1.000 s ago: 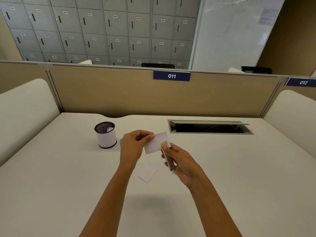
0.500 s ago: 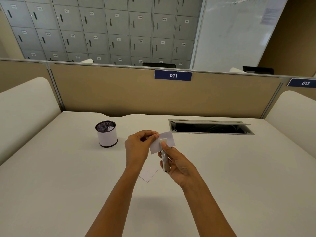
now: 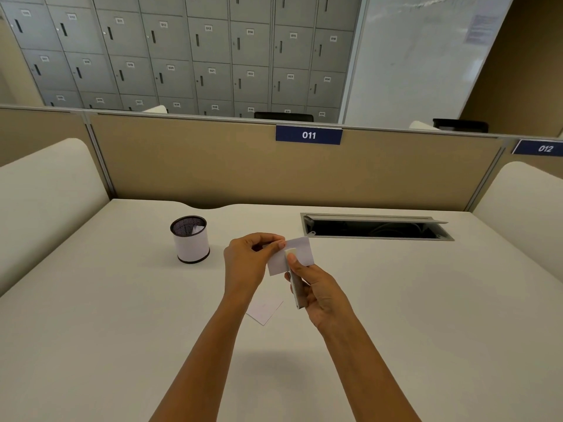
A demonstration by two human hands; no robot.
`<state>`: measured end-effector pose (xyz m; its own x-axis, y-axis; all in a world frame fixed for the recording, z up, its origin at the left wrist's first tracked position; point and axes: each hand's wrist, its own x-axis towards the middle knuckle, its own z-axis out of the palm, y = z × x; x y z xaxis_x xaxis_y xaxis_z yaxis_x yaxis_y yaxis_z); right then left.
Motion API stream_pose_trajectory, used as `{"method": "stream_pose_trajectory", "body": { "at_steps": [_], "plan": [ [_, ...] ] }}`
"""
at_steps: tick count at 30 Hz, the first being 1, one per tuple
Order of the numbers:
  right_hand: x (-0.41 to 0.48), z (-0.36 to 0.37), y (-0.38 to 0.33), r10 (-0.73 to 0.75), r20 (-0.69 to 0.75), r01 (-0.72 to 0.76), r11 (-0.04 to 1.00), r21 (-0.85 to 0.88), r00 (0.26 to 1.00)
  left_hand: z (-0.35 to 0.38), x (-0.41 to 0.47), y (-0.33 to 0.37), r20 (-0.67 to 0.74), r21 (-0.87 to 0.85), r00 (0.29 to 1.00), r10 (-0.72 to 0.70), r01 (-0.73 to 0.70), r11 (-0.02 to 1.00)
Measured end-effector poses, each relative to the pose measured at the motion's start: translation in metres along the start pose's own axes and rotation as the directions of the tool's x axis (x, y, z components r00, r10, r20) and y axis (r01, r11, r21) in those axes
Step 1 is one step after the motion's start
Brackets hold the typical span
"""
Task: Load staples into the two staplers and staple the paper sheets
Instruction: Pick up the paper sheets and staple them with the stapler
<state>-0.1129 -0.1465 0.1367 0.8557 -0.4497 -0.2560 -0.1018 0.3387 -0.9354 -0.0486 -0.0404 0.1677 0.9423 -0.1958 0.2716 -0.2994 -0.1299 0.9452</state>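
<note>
Pale surface of a partitioned office cubicle, viewed from head height over two bare forearms. Nearest, lying flat just below the wrists: small paper sheet. Above it, raised off the surface: right hand wrapped round a slim stapler, thumb pressed on its pale front end, nose set against the middle of a second white sheet. Left hand pinching that sheet's left edge between thumb and forefinger, remaining fingers curled in. Further back to the left, well apart from both hands: black mesh pen cup with a white band, upright, a scrap of white inside. Further back to the right: open cable slot sunk into the surface, lid tilted up. Behind, tan divider carrying blue plates "011" and "012". Beyond, grey numbered lockers and a whiteboard.
</note>
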Motion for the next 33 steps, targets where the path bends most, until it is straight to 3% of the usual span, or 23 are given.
{"method": "stream_pose_trajectory", "body": {
  "at_steps": [9,13,16,19,22,33],
  "plan": [
    [-0.001,-0.009,-0.001,-0.019,0.06,0.009,0.985,0.171,0.998,-0.002,0.006,-0.005,-0.012,-0.035,0.998,-0.06,0.059,0.998],
    [0.017,-0.038,0.006,-0.209,-0.188,0.157,0.953,-0.258,0.96,-0.007,0.009,-0.009,-0.015,-0.082,0.994,-0.108,0.107,0.991],
    [0.038,-0.068,0.018,-0.416,-0.324,0.149,0.779,-0.609,0.85,-0.007,0.011,-0.011,-0.019,-0.093,0.992,-0.122,0.119,0.989],
    [0.054,-0.092,0.034,-0.463,-0.342,0.0,0.595,-0.804,0.818,-0.007,0.011,-0.015,-0.018,-0.096,0.991,-0.132,0.13,0.987],
    [0.064,-0.104,0.043,-0.463,-0.345,-0.092,0.485,-0.87,0.816,-0.006,0.013,-0.02,-0.015,-0.108,0.987,-0.16,0.157,0.982],
    [0.07,-0.117,0.064,-0.452,-0.333,-0.185,0.34,-0.922,0.828,-0.012,0.021,-0.035,-0.026,-0.095,0.985,-0.168,0.165,0.982]
  ]
}}
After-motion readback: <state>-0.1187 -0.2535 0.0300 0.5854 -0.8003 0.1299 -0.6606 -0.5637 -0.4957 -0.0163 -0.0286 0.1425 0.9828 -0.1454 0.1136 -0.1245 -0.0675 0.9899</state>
